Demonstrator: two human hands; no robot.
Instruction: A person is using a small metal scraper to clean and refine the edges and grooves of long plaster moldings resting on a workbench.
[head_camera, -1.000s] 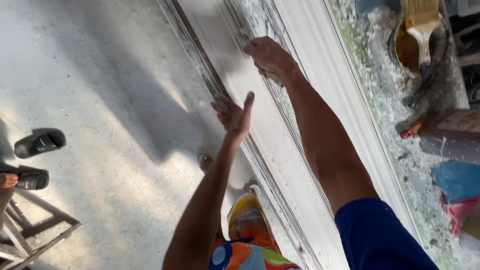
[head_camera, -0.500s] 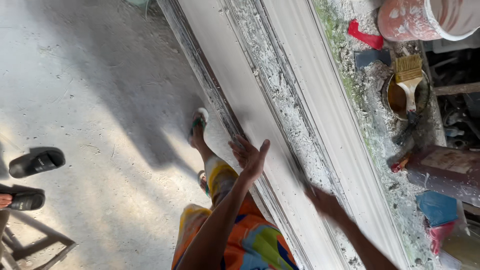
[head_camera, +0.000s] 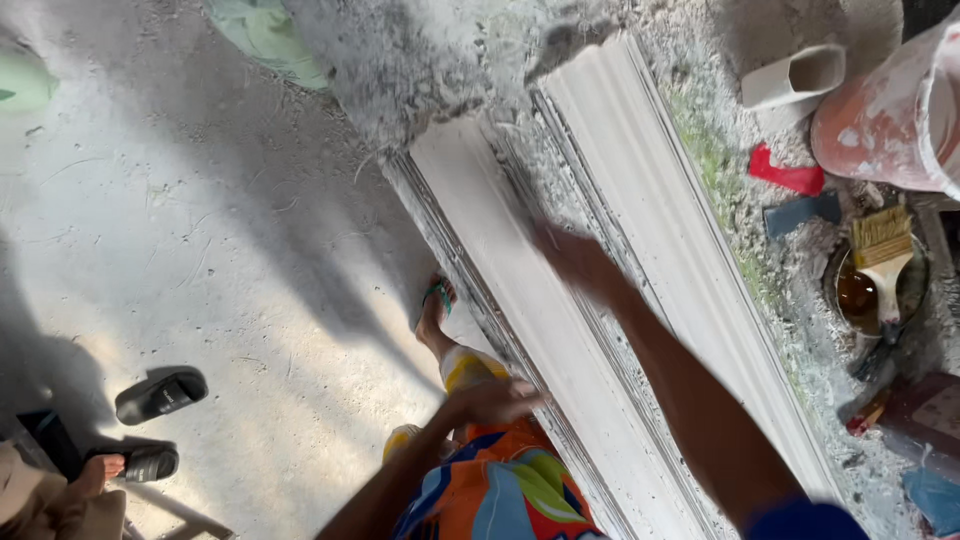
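My right hand (head_camera: 575, 262) lies on the long white moulded panel (head_camera: 520, 300), which runs slantwise across the concrete floor (head_camera: 200, 250), its far end butting a rough grey lump of cement (head_camera: 400, 70). The hand is smeared by motion, so I cannot tell whether its fingers are spread or pressed together. My left hand (head_camera: 495, 400) hovers near the panel's near edge above my bright patterned shorts (head_camera: 500, 490), fingers loosely extended and holding nothing. A second white moulding (head_camera: 660, 200) lies just beside the first, with a crumbly grey strip between them.

Around me: a brush (head_camera: 885, 255) resting in a dark round tin (head_camera: 880, 290), a red scrap (head_camera: 785, 175), a pale square cup (head_camera: 795, 75) on its side, and a paint-stained bucket (head_camera: 890, 120) cut off at the frame's edge. My sandalled foot (head_camera: 435, 305) stands beside the panel. Two black sandals (head_camera: 160, 395) sit at lower left, one worn by another person's foot (head_camera: 105, 468), mostly out of view. My right forearm covers part of the panel's lower stretch.
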